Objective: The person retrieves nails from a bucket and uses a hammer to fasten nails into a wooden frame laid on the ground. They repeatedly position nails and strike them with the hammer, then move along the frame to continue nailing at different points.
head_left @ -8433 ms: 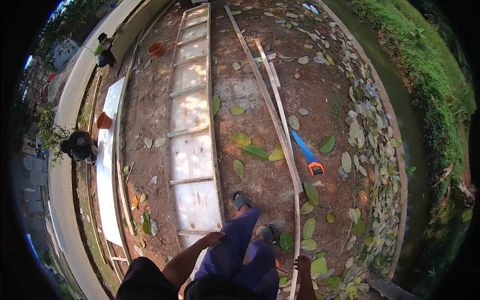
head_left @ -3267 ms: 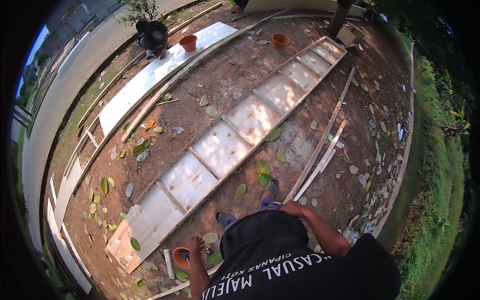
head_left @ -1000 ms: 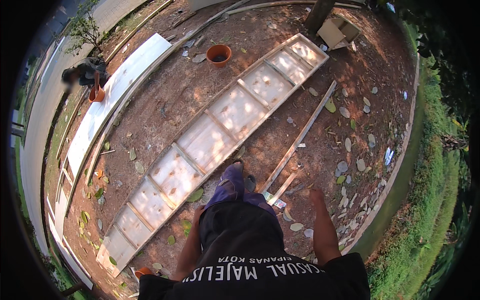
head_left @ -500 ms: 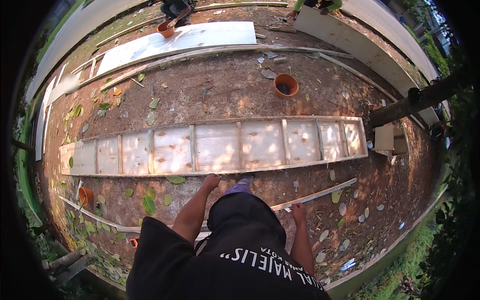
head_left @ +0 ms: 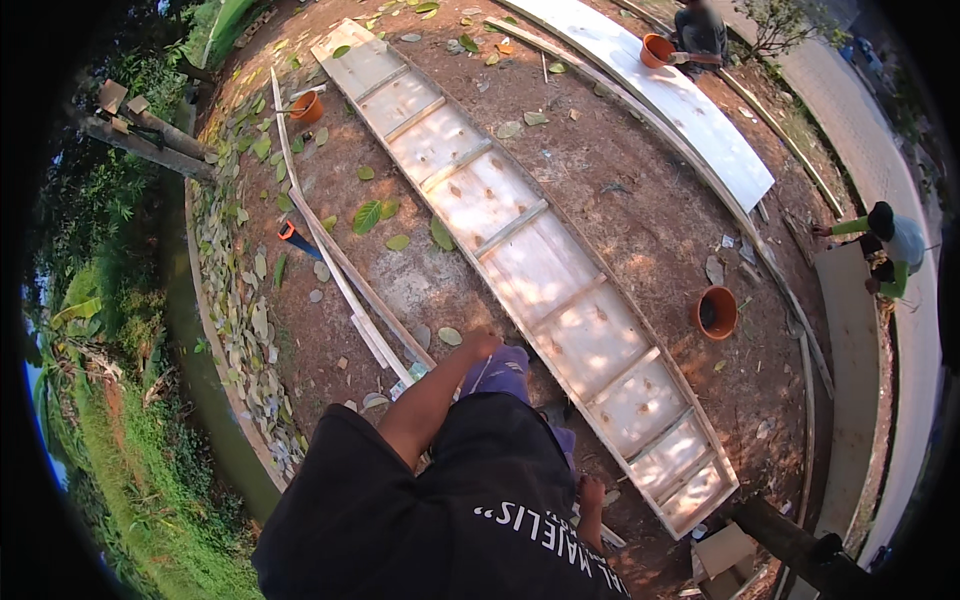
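My left hand (head_left: 483, 346) hangs in front of me with its fingers curled in and nothing seen in them, close to the near edge of a long wooden frame panel (head_left: 515, 262). Plywood backs this panel, which lies on the ground with several crosspieces between its side rails. Lower down, beside my hip, my right hand (head_left: 592, 491) is loosely closed; no object shows in it. A wooden strip (head_left: 608, 535) lies on the soil by that hand, partly hidden by my body.
Long thin battens (head_left: 340, 258) and a handsaw (head_left: 298, 240) lie to the left. Orange buckets (head_left: 714, 313) stand around the panel. A white-faced board (head_left: 690, 110) lies beyond. One person crouches beside it; another holds a tall board (head_left: 848, 380). A tree trunk (head_left: 800, 550) rises near right.
My view has swung left, so the panel now runs diagonally and a ditch shows at left. Both hands stay low, with the left still near the panel's edge.
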A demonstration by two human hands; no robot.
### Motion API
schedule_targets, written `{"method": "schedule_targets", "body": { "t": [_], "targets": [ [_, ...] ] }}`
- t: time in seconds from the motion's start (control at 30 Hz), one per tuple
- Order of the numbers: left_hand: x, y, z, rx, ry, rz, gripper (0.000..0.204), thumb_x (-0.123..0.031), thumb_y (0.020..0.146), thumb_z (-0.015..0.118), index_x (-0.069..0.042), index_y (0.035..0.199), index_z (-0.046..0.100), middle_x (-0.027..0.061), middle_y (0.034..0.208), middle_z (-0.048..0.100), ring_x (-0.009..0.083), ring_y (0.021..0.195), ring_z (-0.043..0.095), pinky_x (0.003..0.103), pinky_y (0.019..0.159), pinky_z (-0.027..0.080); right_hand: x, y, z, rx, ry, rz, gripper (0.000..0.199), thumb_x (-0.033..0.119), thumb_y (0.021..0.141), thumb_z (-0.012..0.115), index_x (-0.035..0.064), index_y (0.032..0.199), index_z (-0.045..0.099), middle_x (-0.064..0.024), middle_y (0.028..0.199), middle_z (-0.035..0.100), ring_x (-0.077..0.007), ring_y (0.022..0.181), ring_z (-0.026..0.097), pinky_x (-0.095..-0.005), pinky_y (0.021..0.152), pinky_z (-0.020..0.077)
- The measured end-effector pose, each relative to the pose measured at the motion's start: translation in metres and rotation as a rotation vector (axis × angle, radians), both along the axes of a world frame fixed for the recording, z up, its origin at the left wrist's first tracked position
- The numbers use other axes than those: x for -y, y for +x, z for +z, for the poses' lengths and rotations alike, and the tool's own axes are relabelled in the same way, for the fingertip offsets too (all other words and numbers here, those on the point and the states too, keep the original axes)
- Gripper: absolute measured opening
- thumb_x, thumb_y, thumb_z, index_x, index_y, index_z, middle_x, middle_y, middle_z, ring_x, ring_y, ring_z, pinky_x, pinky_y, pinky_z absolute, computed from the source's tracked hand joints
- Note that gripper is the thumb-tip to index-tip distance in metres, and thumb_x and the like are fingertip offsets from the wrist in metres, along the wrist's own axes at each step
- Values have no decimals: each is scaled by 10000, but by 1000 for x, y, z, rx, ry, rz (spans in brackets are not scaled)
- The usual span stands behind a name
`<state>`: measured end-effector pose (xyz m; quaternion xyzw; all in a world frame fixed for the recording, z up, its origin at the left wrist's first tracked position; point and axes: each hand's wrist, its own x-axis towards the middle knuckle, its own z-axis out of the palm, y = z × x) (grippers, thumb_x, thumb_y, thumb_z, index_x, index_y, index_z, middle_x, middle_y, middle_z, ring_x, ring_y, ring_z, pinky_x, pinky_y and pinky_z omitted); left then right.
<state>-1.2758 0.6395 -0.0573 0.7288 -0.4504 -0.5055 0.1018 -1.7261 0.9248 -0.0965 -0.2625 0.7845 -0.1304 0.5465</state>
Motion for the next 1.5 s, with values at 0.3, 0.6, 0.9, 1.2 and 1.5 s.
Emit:
{"method": "schedule_targets", "body": {
  "t": [0.3,0.6,0.9,1.2,1.5],
  "targets": [
    [-169,0,3,69,137,0,609,-530,878,602,73,921,670,191,872,694,307,820,681,381,743,511,147,-140,56,65,8,-314,166,234,901,537,82,967,548,-42,777,577,-146,579,547,-305,475,422],
    [-37,37,120,-625,500,-120,296,-305,953,601,-110,734,641,-50,648,516,64,587,464,263,536,355,91,-111,-102,-57,-125,278,201,217,895,539,32,827,578,-98,684,593,-198,483,548,-344,388,409],
    [133,170,5,91,21,-755,374,-362,901,580,2,883,666,189,912,686,352,882,654,447,807,495,188,151,-49,-62,163,-129,230,224,890,579,-3,914,605,-118,739,646,-199,585,634,-356,489,501],
    [346,370,-191,473,264,-792,318,-308,838,625,-25,983,640,209,1004,667,389,999,630,472,859,497,338,392,-194,-211,-12,286,383,211,811,700,11,1117,586,-190,995,661,-335,920,653,-418,840,502],
    [379,411,-490,586,-175,-1083,657,-215,760,758,-37,1324,471,173,1337,514,346,1268,461,462,1015,408,428,451,-457,-539,-57,673,735,224,761,738,32,1389,407,-143,1399,477,-304,1326,419,-425,1060,387]
  ]
}}
